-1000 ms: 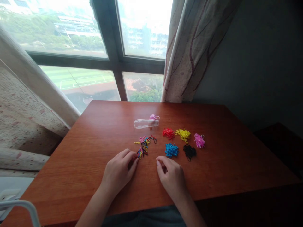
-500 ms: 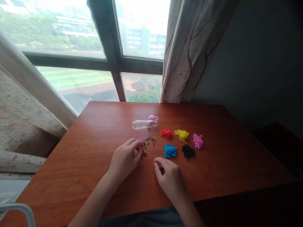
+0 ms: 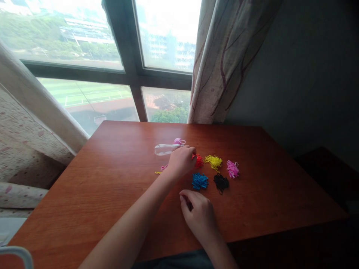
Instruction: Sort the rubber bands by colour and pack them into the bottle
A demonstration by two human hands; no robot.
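Gone forward and to the right since half a second ago with the left hand (image 3: 181, 161), off the mixed scatter of bands (image 3: 160, 170) and across to the red pile (image 3: 199, 161). Leaves only a few yellow and pink loops of that scatter showing left of the wrist. Behind, on the table (image 3: 112, 194), a clear bottle (image 3: 165, 149) on its side, long axis left to right, pink cap (image 3: 179, 141) at the right end. Forearm stretched diagonally up the table, palm down, fingers bent over the left edge of the red pile. With the tips hidden, cannot tell whether pinching a band or merely touching. Red pile itself a roundish clump, no clear long axis. Right of it a yellow pile (image 3: 213, 161), then a pink pile (image 3: 232, 169); nearer, a blue pile (image 3: 199, 181) and a black pile (image 3: 221, 182). Nearest of all, the right hand (image 3: 199, 216), resting on the table, fingers curled in loosely toward the thumb.
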